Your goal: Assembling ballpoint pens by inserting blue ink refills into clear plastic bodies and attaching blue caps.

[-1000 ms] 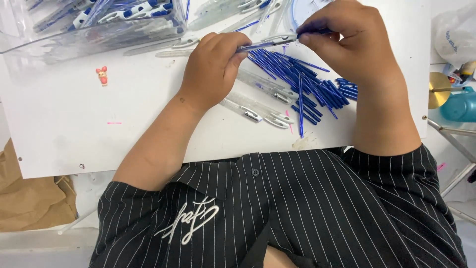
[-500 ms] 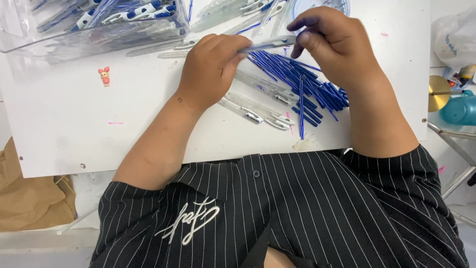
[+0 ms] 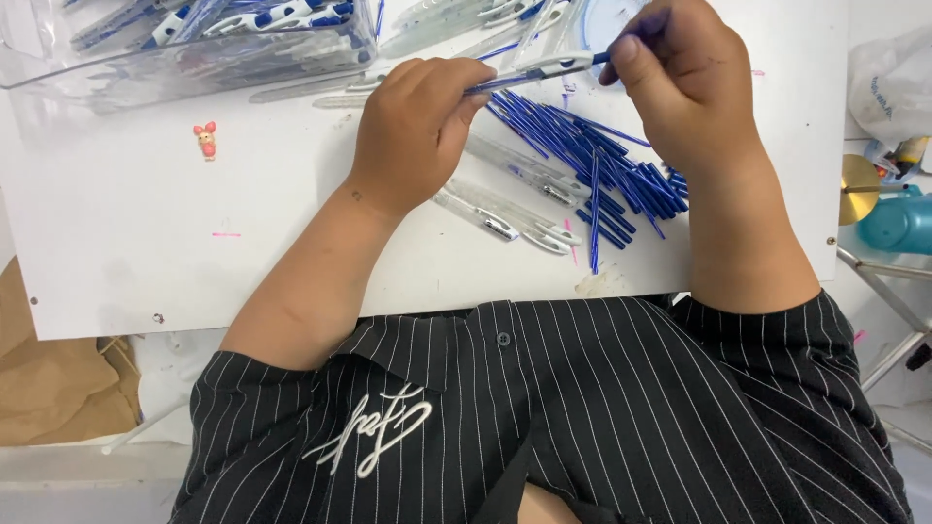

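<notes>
White table (image 3: pixel 291 252), two hands (one pen (image 3: pixel 544 70))

One view only, head cam; looks steeply down from above the person's own chest, facing fwd over the white table (image 3: pixel 291 243); close range, forearms fill mid-frame; striped shirt (image 3: pixel 582 408) takes the bottom edge, clear tray (image 3: pixel 184 68) cut off at top left; floor and clutter just show at both sides; no 2nd view, so no overlap.
</notes>
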